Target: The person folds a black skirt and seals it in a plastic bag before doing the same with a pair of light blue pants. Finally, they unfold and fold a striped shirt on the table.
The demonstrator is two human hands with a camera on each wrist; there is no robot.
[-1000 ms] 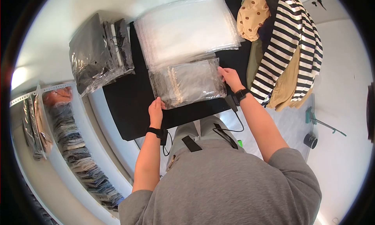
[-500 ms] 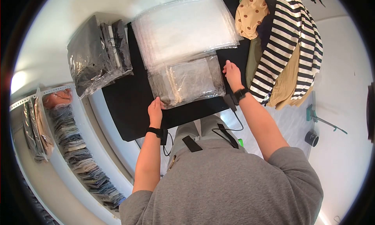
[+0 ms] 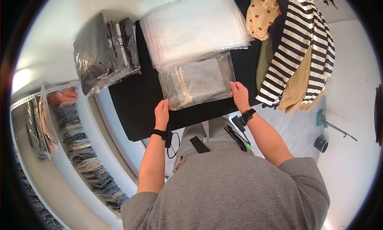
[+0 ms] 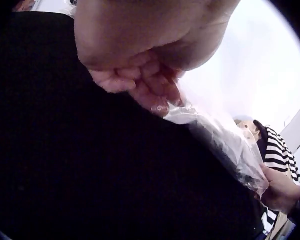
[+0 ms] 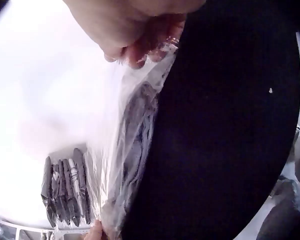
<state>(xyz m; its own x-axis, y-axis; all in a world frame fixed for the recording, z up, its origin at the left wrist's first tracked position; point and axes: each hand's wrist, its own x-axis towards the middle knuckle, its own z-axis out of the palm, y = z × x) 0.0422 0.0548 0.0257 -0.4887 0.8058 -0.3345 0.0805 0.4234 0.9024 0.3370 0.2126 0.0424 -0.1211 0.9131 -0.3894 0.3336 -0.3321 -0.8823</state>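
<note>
A clear plastic bag (image 3: 229,72) with a folded grey garment (image 3: 205,76) inside lies before the person, pale beaded trim running down the garment's left part. At the bag's near left corner the left hand (image 3: 162,113) pinches the plastic between thumb and fingers. The right hand (image 3: 240,97) grips the near right corner. In the left wrist view, the bag's near edge (image 4: 217,142) stretches between both hands over the black table. Curled fingers (image 5: 135,56) hold the plastic in the right wrist view, where the garment shows through the film.
A stack of flat clear bags (image 3: 195,30) lies behind the filled one. Dark bagged clothes (image 3: 95,54) stand at the left of the black table (image 3: 131,110). Striped clothing (image 3: 293,42) and a dotted cloth (image 3: 262,14) are heaped at the right. Shelves of folded clothes (image 3: 85,150) run along the left.
The right hand let go of the bag's right edge, moved off it, then came nearer the body and took hold of the near right corner. The left hand keeps its corner.
</note>
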